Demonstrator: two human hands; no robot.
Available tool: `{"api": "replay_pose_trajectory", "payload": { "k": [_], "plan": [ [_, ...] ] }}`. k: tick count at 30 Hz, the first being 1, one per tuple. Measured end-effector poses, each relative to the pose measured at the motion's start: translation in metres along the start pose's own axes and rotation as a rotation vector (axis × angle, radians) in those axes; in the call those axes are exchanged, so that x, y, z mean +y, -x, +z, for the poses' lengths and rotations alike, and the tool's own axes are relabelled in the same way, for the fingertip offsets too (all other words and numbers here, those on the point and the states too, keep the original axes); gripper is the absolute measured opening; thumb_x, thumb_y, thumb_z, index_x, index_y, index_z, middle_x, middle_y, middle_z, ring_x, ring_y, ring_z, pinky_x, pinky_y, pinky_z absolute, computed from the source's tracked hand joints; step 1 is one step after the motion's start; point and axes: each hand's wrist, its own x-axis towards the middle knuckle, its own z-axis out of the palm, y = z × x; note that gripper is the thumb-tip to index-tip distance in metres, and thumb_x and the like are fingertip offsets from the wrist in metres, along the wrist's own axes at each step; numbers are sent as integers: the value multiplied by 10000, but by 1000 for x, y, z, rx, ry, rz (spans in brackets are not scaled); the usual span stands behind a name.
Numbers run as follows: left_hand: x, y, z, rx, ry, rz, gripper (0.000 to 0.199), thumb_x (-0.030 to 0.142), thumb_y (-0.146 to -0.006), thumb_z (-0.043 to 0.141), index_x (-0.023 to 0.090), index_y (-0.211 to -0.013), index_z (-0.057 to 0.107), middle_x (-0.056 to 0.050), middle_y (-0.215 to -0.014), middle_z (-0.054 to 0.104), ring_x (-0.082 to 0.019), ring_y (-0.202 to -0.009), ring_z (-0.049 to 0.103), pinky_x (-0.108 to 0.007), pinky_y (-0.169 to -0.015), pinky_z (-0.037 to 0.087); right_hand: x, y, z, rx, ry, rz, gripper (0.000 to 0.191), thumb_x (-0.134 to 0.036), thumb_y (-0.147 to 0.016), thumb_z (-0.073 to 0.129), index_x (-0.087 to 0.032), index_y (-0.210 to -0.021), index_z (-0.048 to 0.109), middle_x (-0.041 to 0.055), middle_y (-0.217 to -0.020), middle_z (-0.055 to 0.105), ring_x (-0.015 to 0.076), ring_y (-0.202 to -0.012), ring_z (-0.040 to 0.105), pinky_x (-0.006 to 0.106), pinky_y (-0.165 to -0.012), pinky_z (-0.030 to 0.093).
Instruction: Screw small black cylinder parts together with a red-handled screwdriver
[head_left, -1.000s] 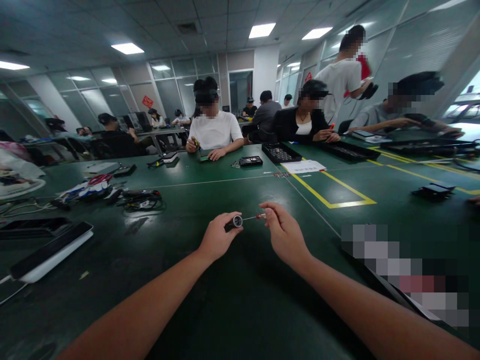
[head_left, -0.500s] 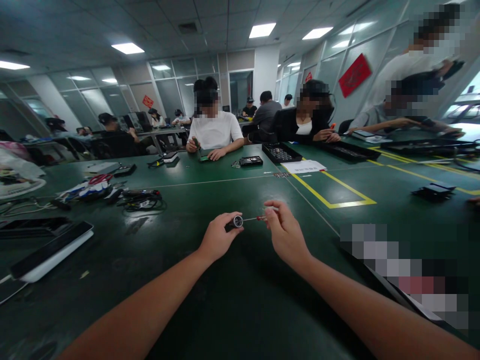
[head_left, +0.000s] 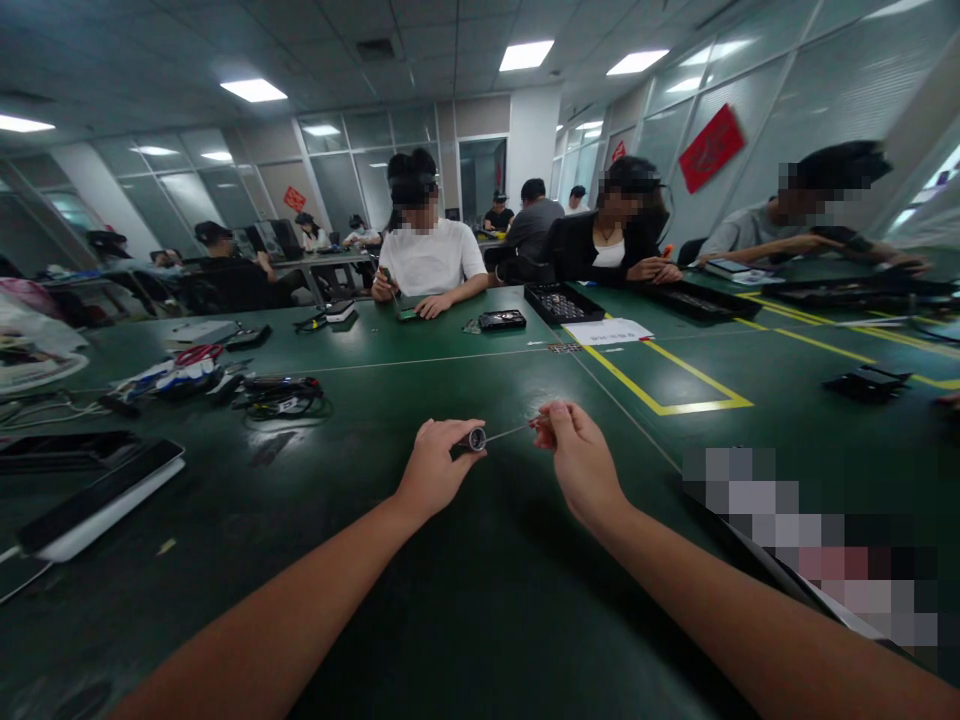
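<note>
My left hand [head_left: 435, 470] is closed on a small dark cylindrical part [head_left: 477, 439], gripped between thumb and fingers. Its round end, with a silvery rim, faces me. A screwdriver [head_left: 508, 433] has its thin metal shaft reaching to that rim; whether the tip touches a screw is too small to tell. My right hand [head_left: 583, 458] pinches the screwdriver's red handle, most of which the fingers hide. Both hands are held above the dark green tabletop [head_left: 480, 570].
A black-and-white device [head_left: 105, 500] lies at left, near tangled black cables [head_left: 281, 398] and a pile with gloves [head_left: 180, 375]. Across the table, co-workers sit behind a black tray [head_left: 562, 304] and a paper sheet [head_left: 607, 331]. A small black object [head_left: 868, 381] lies at right.
The fingers of my right hand have closed more around the handle, and the screwdriver's handle end is now higher. My left hand barely moved. A standing person at far right is gone from view.
</note>
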Motion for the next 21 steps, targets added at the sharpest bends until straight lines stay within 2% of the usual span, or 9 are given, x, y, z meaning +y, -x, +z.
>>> {"api": "replay_pose_trajectory", "payload": {
  "k": [4, 9, 14, 17, 19, 21],
  "plan": [
    [2, 2, 1, -5, 0, -17, 359, 200, -847, 738, 293, -1186, 667, -38, -1223, 688, -254, -1184, 598, -578, -1155, 256, -8, 7, 0, -43, 105, -114, 311, -492, -975, 450, -220, -926, 594, 11, -741, 609, 185, -701, 583, 322, -669, 465],
    [1, 3, 2, -14, 17, -15, 372, 262, -856, 738, 299, -1216, 650, -40, -1230, 686, -261, -1191, 594, -577, -1159, 245, -11, 11, -1, -83, 199, -178, 301, -476, -990, 430, -222, -979, 591, 15, -775, 625, 191, -729, 591, 327, -710, 455],
    [-2, 3, 3, -1, 23, 10, 378, 275, -856, 741, 278, -1223, 648, -42, -1193, 700, -257, -1126, 617, -512, -1101, 350, -14, 12, -2, -161, 180, -172, 279, -468, -984, 442, -231, -962, 588, -15, -684, 571, 178, -647, 554, 307, -635, 424],
    [0, 4, 2, -28, 49, 35, 373, 245, -851, 745, 280, -1212, 660, -30, -1166, 705, -245, -1089, 622, -448, -1021, 431, -16, 12, -2, -161, 139, -125, 360, -542, -974, 441, -229, -899, 603, -34, -613, 514, 164, -566, 508, 296, -565, 396],
    [0, 4, 2, -48, 69, 43, 386, 227, -847, 747, 288, -1219, 659, -20, -1169, 701, -235, -1100, 613, -422, -1002, 448, -15, 12, -3, -139, 181, -127, 408, -564, -968, 442, -223, -838, 624, -16, -626, 550, 167, -574, 522, 302, -571, 404],
    [0, 5, 3, -50, 83, 41, 409, 224, -846, 749, 295, -1236, 649, -15, -1184, 694, -230, -1117, 603, -417, -1012, 448, -15, 13, -3, -121, 248, -166, 392, -528, -976, 438, -219, -855, 646, 16, -719, 631, 183, -638, 571, 317, -617, 432]
  ]
}}
